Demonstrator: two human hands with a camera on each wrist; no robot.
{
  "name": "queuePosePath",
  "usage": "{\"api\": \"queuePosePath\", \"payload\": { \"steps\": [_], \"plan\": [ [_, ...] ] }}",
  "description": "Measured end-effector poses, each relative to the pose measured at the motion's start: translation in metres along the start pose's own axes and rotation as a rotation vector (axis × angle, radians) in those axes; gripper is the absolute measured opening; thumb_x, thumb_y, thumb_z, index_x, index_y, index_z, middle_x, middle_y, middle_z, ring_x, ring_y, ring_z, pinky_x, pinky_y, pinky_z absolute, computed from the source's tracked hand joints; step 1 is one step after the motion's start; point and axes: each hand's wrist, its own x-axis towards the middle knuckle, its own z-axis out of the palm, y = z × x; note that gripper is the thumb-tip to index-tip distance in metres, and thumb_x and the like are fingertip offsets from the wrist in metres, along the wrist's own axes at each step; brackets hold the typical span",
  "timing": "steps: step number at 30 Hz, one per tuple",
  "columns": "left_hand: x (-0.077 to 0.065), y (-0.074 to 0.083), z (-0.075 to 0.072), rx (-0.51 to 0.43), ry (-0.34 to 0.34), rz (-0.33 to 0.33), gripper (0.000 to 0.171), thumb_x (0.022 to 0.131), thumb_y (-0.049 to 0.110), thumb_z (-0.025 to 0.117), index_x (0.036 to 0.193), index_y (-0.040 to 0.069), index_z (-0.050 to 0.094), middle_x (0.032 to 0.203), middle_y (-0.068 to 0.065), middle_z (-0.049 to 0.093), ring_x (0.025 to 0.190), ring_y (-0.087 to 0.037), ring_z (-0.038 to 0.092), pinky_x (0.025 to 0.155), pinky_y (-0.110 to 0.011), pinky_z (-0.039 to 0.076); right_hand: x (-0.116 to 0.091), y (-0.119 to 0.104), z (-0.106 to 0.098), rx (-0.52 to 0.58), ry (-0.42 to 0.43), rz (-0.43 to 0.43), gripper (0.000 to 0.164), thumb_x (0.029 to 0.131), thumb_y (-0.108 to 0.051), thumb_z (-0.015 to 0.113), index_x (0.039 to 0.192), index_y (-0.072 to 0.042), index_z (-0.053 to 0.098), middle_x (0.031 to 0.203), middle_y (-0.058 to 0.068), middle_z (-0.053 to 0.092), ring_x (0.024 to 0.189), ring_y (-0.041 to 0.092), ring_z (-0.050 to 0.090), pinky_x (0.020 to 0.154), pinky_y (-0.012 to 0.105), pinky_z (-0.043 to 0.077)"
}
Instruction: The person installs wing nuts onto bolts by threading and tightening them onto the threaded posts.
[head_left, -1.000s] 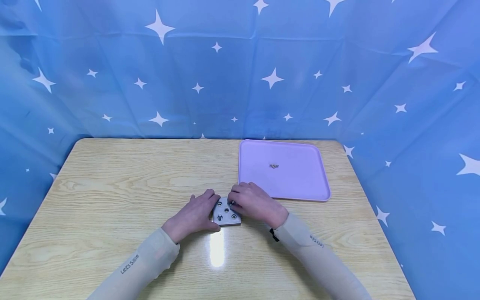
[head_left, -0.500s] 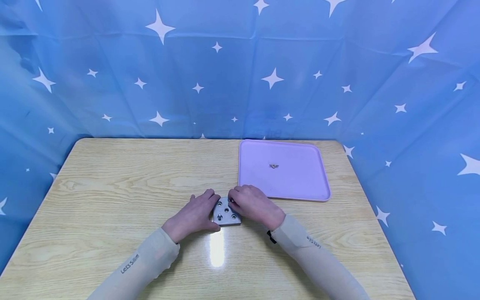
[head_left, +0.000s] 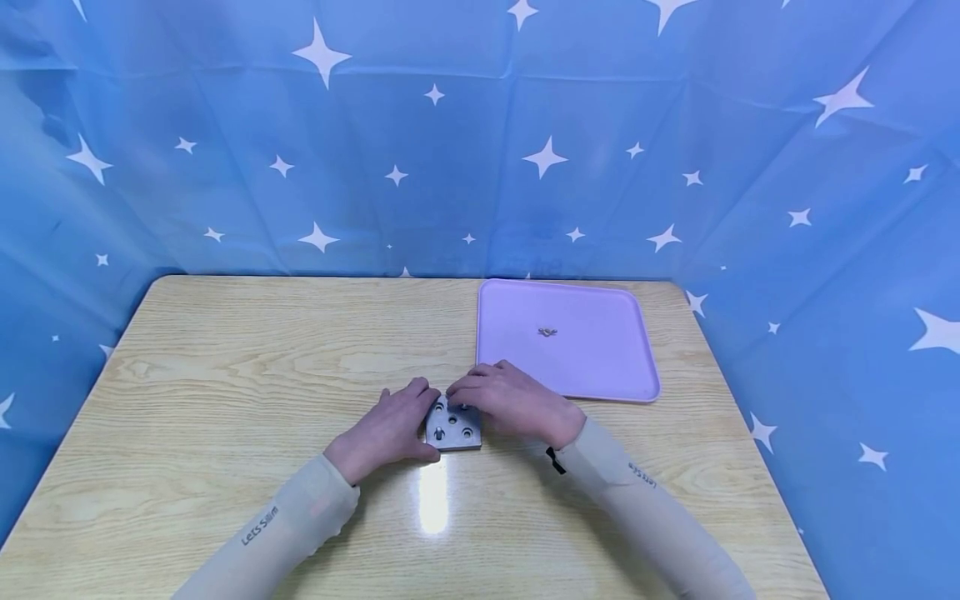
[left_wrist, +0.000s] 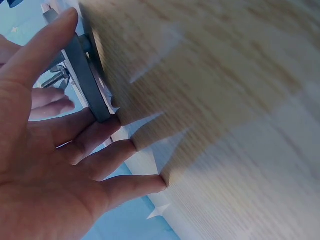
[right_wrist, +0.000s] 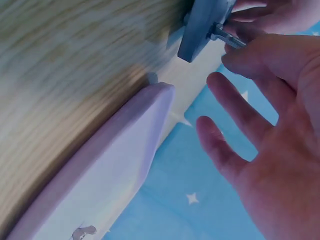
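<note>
A grey metal plate (head_left: 453, 442) with several holes stands slightly raised over the wooden table. My left hand (head_left: 390, 429) holds it by its left side, thumb at the near edge and fingers at the far edge. One short upright bolt (head_left: 439, 433) shows at the plate's near left. My right hand (head_left: 517, 406) is over the far right corner. In the right wrist view, its thumb and forefinger pinch the tip of a threaded bolt (right_wrist: 227, 37) that rises from the plate, while other fingers stand apart. Whether a nut sits between those fingertips is hidden.
A shallow purple tray (head_left: 600, 371) lies at the back right, just beyond my right hand. Several small brass-coloured metal pieces (head_left: 547, 332), perhaps wing nuts, lie in it. A blue curtain (head_left: 465, 167) with white stars hangs behind the wooden table (head_left: 300, 333).
My right hand draws back slightly, then shifts left and away from me over the same corner, its fingers changing position at the bolt. My left hand and the plate stay put.
</note>
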Motion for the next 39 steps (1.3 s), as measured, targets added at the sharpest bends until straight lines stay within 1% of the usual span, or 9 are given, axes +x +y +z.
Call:
{"api": "queuePosePath", "payload": {
  "steps": [5,11,15,22,27,31,34,36,39],
  "plan": [
    [0.0,0.0,0.0,-0.004,0.003,-0.004,0.074,0.069,0.032,0.096,0.127,0.0,0.062,0.113,-0.008,0.056,0.097,-0.023,0.059,0.087,-0.066,0.05,0.001,0.0,0.002,-0.024,-0.015,-0.005,0.034,0.098,-0.007,0.069,0.128,-0.022,0.072,0.132,-0.01,0.067,0.125,0.013,0.057,0.093,0.039,0.049],
    [0.0,0.0,0.001,-0.006,0.006,-0.009,0.076,0.068,0.033,0.097,0.128,0.001,0.062,0.112,-0.006,0.055,0.094,-0.021,0.057,0.088,-0.066,0.05,0.002,-0.001,0.007,-0.028,0.026,0.026,0.027,0.097,-0.013,0.071,0.123,-0.021,0.073,0.123,-0.008,0.07,0.118,0.014,0.061,0.093,0.038,0.05],
    [0.0,0.0,0.001,-0.013,0.007,-0.013,0.076,0.067,0.033,0.097,0.127,0.001,0.062,0.111,-0.006,0.055,0.091,-0.02,0.056,0.087,-0.064,0.05,0.005,-0.002,0.012,-0.026,0.085,0.049,0.017,0.097,-0.021,0.073,0.115,-0.018,0.074,0.113,-0.005,0.071,0.104,0.015,0.065,0.084,0.036,0.052],
    [0.0,0.0,0.001,-0.004,0.006,-0.015,0.076,0.068,0.034,0.097,0.127,0.0,0.061,0.111,-0.007,0.056,0.092,-0.021,0.056,0.086,-0.064,0.051,0.011,-0.006,0.023,-0.054,0.179,0.08,0.006,0.096,-0.02,0.073,0.098,-0.015,0.073,0.092,-0.004,0.065,0.084,0.015,0.059,0.072,0.031,0.051],
    [-0.001,0.001,0.001,-0.006,0.016,-0.003,0.075,0.068,0.033,0.097,0.126,0.0,0.061,0.111,-0.007,0.056,0.094,-0.021,0.057,0.086,-0.066,0.051,0.014,-0.011,0.026,-0.058,0.219,0.127,0.005,0.097,-0.016,0.071,0.094,-0.012,0.071,0.083,-0.003,0.063,0.074,0.014,0.057,0.069,0.03,0.051],
    [-0.001,0.0,0.002,-0.005,0.016,-0.004,0.075,0.068,0.033,0.097,0.126,0.001,0.062,0.111,-0.007,0.056,0.094,-0.021,0.057,0.088,-0.066,0.051,0.015,-0.013,0.027,-0.026,0.212,0.172,0.008,0.098,-0.014,0.069,0.092,-0.01,0.069,0.079,-0.003,0.061,0.069,0.012,0.056,0.067,0.029,0.052],
    [-0.001,0.0,0.001,-0.005,0.008,-0.01,0.075,0.068,0.033,0.097,0.127,0.001,0.062,0.111,-0.006,0.056,0.094,-0.02,0.056,0.089,-0.066,0.05,0.015,-0.013,0.025,0.019,0.183,0.197,0.008,0.099,-0.015,0.067,0.095,-0.008,0.069,0.079,-0.002,0.062,0.07,0.012,0.057,0.067,0.03,0.053],
    [0.0,0.0,0.001,-0.006,0.005,-0.011,0.076,0.068,0.034,0.097,0.127,0.001,0.062,0.111,-0.007,0.056,0.094,-0.021,0.056,0.089,-0.067,0.05,0.014,-0.013,0.022,0.04,0.16,0.201,0.014,0.098,-0.019,0.069,0.104,-0.006,0.07,0.086,0.0,0.065,0.074,0.014,0.06,0.071,0.032,0.054],
    [0.0,0.0,0.0,-0.01,0.005,-0.011,0.078,0.068,0.034,0.097,0.128,0.0,0.061,0.112,-0.007,0.056,0.096,-0.022,0.057,0.089,-0.068,0.05,0.011,-0.01,0.015,0.045,0.121,0.176,0.032,0.096,-0.021,0.071,0.125,-0.009,0.068,0.108,0.002,0.069,0.094,0.017,0.064,0.083,0.036,0.054]
  ]
}}
